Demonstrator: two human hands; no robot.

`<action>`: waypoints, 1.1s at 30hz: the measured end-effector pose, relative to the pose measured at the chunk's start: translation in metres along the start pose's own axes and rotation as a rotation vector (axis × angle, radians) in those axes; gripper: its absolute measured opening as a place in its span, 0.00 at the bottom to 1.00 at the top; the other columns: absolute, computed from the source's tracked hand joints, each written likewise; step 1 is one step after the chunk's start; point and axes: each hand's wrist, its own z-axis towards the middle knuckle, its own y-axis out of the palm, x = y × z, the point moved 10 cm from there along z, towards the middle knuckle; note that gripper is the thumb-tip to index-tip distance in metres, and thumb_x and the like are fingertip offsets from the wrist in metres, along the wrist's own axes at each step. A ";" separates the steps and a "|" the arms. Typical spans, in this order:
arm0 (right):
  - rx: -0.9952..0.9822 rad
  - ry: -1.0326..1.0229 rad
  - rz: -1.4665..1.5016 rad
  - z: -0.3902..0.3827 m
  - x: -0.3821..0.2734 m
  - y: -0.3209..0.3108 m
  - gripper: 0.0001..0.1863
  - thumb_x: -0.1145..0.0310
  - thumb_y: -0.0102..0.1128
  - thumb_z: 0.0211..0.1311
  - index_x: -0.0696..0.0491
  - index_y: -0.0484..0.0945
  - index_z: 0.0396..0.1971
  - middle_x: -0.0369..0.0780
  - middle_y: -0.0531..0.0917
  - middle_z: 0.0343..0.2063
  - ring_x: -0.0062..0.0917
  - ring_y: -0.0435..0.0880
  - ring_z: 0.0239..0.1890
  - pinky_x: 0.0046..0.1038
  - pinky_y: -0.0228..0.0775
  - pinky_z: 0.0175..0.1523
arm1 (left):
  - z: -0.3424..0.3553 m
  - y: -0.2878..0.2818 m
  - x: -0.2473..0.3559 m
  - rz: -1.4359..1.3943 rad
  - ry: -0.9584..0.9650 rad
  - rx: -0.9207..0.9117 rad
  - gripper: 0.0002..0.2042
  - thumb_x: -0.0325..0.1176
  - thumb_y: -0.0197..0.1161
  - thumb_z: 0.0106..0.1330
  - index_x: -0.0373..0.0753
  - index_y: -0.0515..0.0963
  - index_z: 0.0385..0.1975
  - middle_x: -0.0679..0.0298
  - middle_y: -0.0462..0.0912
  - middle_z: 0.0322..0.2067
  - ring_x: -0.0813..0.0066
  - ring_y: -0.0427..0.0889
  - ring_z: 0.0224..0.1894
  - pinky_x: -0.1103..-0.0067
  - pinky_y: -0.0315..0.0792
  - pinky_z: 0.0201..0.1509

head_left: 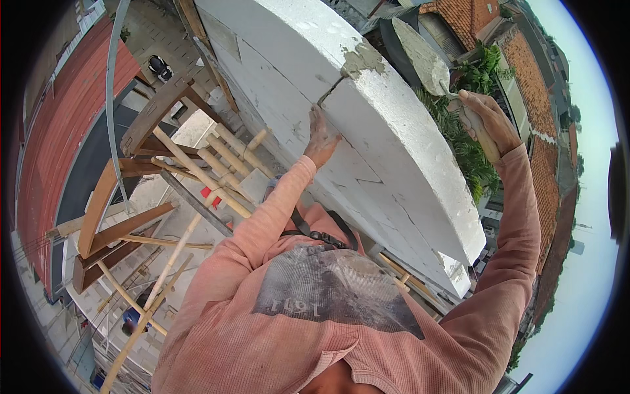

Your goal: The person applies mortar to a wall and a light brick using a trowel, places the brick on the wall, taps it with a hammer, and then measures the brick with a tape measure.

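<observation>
Pink shirt point(295, 341) lies nearest. My right hand point(490, 123) is closed round the trowel point(421, 59), just past the white wall's point(400, 125) top edge; my left hand point(319, 139), open, rests against its face. Step judged: mortaring 1 joint; next calls for a steady blade.

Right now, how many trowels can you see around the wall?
1: the trowel in the right hand, to the right of the white wall, blade toward the picture's top. Others could be hidden behind the wall or the person's body.
</observation>
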 end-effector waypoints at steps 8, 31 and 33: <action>-0.485 0.216 -0.430 0.012 -0.027 0.047 0.25 0.46 0.56 0.70 0.56 0.84 0.33 0.37 0.81 0.21 0.20 0.82 0.20 0.20 0.77 0.25 | -0.012 -0.037 -0.034 -0.038 -0.047 0.028 0.48 0.32 0.58 0.64 0.40 0.31 0.77 0.40 0.34 0.76 0.43 0.25 0.78 0.55 0.39 0.79; -0.039 0.163 -0.035 -0.089 0.073 0.293 0.27 0.45 0.48 0.72 0.57 0.82 0.38 0.53 0.84 0.31 0.51 0.83 0.34 0.43 0.74 0.41 | -0.206 -0.279 -0.379 0.399 -1.003 -0.095 0.21 0.45 0.51 0.75 0.41 0.70 0.62 0.55 0.74 0.64 0.57 0.72 0.66 0.61 0.62 0.72; 0.194 0.358 -0.080 -0.094 0.121 0.310 0.27 0.44 0.50 0.71 0.56 0.80 0.40 0.56 0.84 0.35 0.54 0.82 0.38 0.46 0.72 0.44 | -0.171 -0.239 -0.336 -0.055 -1.095 0.130 0.21 0.45 0.51 0.75 0.41 0.69 0.62 0.55 0.74 0.64 0.58 0.72 0.67 0.61 0.62 0.72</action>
